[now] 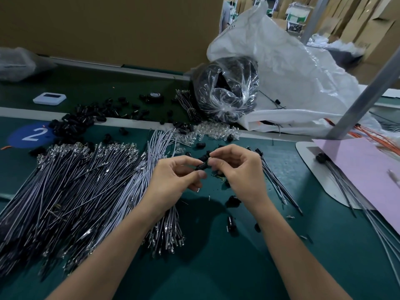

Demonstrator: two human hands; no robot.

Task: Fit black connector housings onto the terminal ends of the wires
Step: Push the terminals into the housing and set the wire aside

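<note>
My left hand (173,180) and my right hand (238,169) meet above the green mat, and both pinch a small black connector housing (203,162) between thumb and fingertips. Whether a wire end is in it I cannot tell. A big pile of grey wires with metal terminals (71,187) lies to the left, and part of it runs under my left wrist. Finished wires with black housings (275,176) lie to the right of my right hand. Loose black housings (232,201) are scattered on the mat near my right wrist.
More black housings (73,124) are heaped at the back left near a blue "2" label (32,135). Clear plastic parts (212,131) lie behind the hands. A plastic bag of black parts (227,89) and a white sack (292,72) stand behind; a pink sheet (363,169) lies right.
</note>
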